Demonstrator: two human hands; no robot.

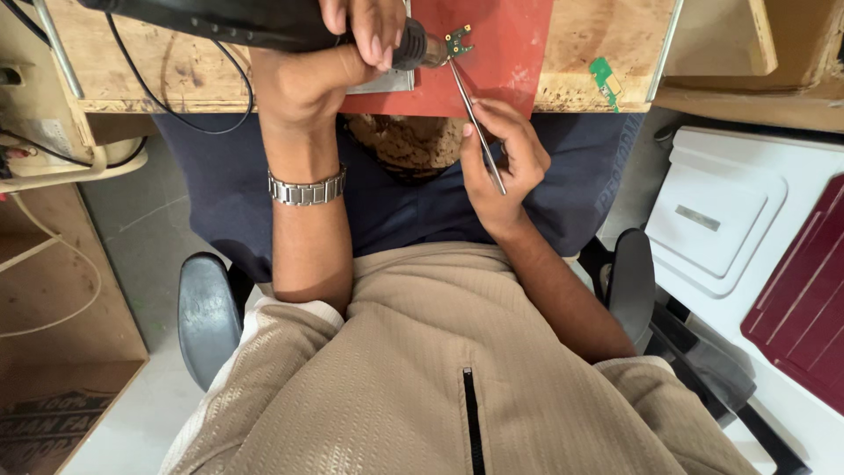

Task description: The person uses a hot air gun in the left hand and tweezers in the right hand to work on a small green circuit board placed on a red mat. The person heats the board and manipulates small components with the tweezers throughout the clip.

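Observation:
My left hand (303,88), with a metal wristwatch (306,189) on the wrist, is wrapped around a black hand-held heating tool (264,26). The tool's nozzle points at a small green circuit board (458,40). My right hand (505,167) holds thin metal tweezers (479,132), and their tips grip that board over a red mat (501,53). The mat lies on a worn wooden table (607,35). A grey metal plate (387,84) shows under my left hand.
A second green board (605,81) lies at the table's edge on the right. A black cable (158,88) hangs off the table at left. A white plastic box (721,211) and a maroon lid (804,308) stand to the right. Chair armrests (207,308) (633,277) flank me.

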